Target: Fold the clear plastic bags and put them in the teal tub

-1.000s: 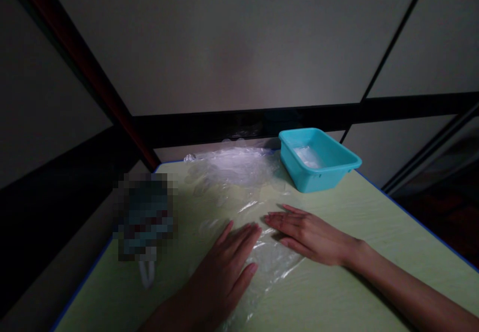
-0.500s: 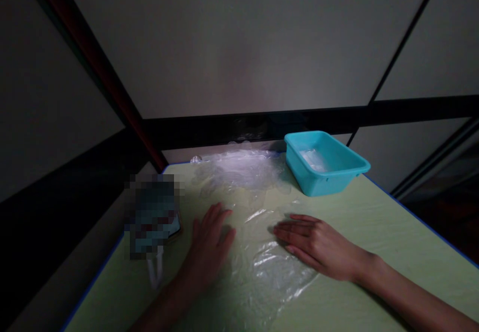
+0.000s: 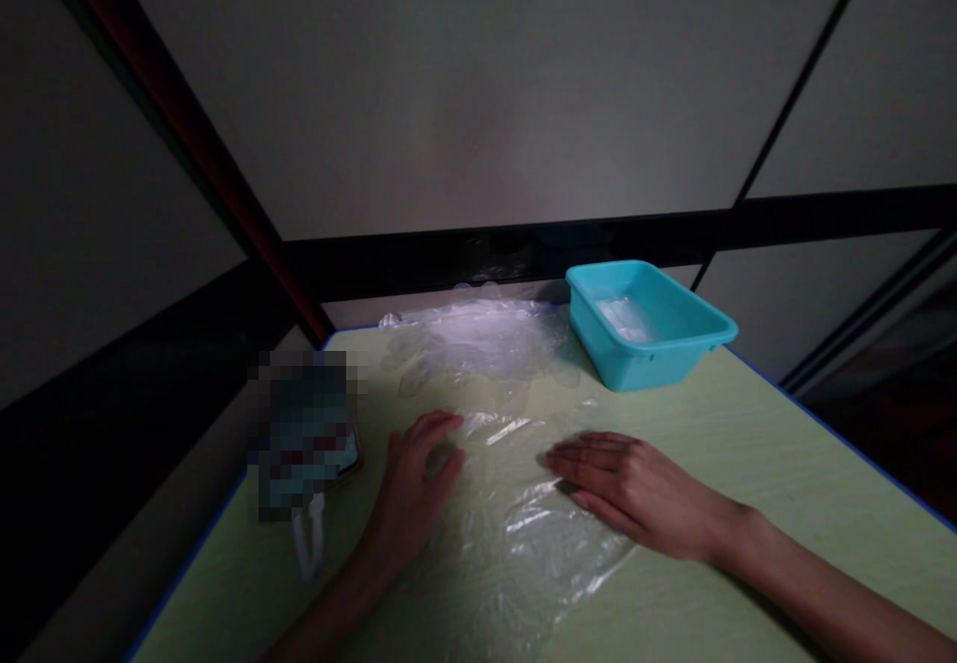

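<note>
A thin, clear plastic piece, which looks like a disposable glove point(image 3: 553, 533), lies creased on the table in front of me. My right hand point(image 3: 635, 489) rests flat on its right side, fingers stretched out to the left and pressed together. At its left edge is my left hand point(image 3: 419, 479), thumb and fingers apart in a loose curve with nothing visible between them. Whether the left fingertips touch the plastic I cannot tell. Beyond both hands lies a pile of similar clear plastic gloves point(image 3: 485, 334), with rounded finger-like ends spread outward.
A turquoise plastic basin point(image 3: 650, 364) stands at the back right with some clear plastic inside. On the left sit a blurred-out object point(image 3: 306, 434), a phone edge and a white strap or cable point(image 3: 310, 538). The pale green table point(image 3: 748, 444) meets a panelled wall at the back.
My left hand has turned slightly, and its fingers have drawn closer together and point more to the right. The right hand, basin and pile have stayed in place.
</note>
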A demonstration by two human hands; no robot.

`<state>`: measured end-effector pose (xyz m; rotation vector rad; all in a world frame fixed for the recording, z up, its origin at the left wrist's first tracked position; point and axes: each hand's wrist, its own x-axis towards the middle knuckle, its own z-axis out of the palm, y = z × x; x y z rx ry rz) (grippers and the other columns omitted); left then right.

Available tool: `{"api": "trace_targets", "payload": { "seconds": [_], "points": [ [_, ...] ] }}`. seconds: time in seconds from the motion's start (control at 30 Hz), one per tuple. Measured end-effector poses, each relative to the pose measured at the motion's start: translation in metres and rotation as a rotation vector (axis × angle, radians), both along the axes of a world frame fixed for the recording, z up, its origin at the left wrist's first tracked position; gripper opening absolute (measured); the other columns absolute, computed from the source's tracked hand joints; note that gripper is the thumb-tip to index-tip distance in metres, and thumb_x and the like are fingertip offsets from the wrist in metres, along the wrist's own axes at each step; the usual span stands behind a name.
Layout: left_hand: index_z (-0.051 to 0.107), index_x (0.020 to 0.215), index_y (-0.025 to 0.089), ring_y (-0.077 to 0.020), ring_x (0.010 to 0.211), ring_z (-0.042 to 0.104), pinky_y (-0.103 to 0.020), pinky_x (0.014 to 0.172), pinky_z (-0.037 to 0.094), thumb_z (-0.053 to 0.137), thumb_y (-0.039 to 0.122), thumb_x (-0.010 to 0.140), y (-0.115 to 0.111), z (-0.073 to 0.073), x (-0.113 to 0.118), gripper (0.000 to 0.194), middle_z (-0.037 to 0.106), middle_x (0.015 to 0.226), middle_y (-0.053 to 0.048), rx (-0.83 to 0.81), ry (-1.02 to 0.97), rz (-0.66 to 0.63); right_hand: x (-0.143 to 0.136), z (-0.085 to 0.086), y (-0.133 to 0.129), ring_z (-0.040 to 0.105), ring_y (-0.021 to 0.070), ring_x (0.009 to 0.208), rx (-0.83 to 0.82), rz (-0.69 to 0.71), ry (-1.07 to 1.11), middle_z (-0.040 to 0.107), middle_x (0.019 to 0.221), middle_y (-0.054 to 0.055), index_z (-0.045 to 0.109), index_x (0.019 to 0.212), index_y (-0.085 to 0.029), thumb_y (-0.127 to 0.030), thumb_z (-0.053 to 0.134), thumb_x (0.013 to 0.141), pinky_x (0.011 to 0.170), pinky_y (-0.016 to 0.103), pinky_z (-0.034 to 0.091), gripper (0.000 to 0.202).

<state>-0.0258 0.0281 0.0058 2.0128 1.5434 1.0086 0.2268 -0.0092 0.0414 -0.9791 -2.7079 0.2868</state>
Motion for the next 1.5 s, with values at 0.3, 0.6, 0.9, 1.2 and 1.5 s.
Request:
{"api": "trace_targets", "payload": {
  "seconds": [0.3,0.6,0.9,1.2,1.5],
  "points": [
    [0.061,0.082,0.021,-0.024,0.101,0.055,-0.054,0.102,0.009,0.048,0.022,0.077,-0.012,0.014,0.003,0.014,0.063,0.095,-0.004,0.166,-0.058,-0.105,0.001,-0.002,0.001,0.05,0.0193,0.11,-0.01,-0.005,-0.015,0.055,0.119,0.01,0.046,0.122,-0.013,-0.024,0.035,0.092,0.096,0.036,0.038,0.034],
    [0.045,0.082,0.021,-0.0162,0.083,0.058,-0.048,0.103,0.016,0.045,0.013,0.077,-0.023,0.016,0.008,0.009,0.057,0.081,0.0,0.241,-0.009,-0.23,0.0,-0.002,0.001,0.052,0.0201,0.104,-0.028,-0.036,-0.002,0.059,0.108,0.011,0.047,0.116,-0.013,-0.027,0.035,0.092,0.091,0.037,0.041,0.03],
    [0.036,0.112,0.018,-0.0237,0.108,0.045,-0.04,0.093,0.035,0.046,0.022,0.077,-0.025,0.016,0.013,0.036,0.047,0.112,-0.01,0.083,0.036,-0.198,-0.001,-0.005,0.002,0.051,0.0202,0.101,-0.039,-0.034,0.023,0.059,0.102,0.01,0.049,0.111,-0.015,-0.027,0.035,0.092,0.09,0.038,0.04,0.027],
    [0.03,0.116,0.018,-0.0211,0.111,0.047,-0.04,0.097,0.031,0.039,0.03,0.082,-0.009,0.017,0.016,0.037,0.054,0.114,-0.01,-0.21,-0.214,-0.253,-0.002,-0.004,0.003,0.052,0.0198,0.096,-0.044,-0.034,0.034,0.059,0.1,0.009,0.049,0.112,-0.014,-0.026,0.035,0.092,0.088,0.037,0.04,0.027],
    [0.06,0.099,0.02,-0.0282,0.12,0.038,-0.054,0.103,0.013,0.054,0.019,0.073,-0.021,0.022,0.023,0.027,0.048,0.127,-0.01,0.114,0.283,-0.366,-0.002,-0.005,0.002,0.052,0.0198,0.098,-0.023,-0.022,0.032,0.059,0.101,0.01,0.05,0.112,-0.015,-0.026,0.034,0.093,0.089,0.037,0.04,0.027]
  ]
}}
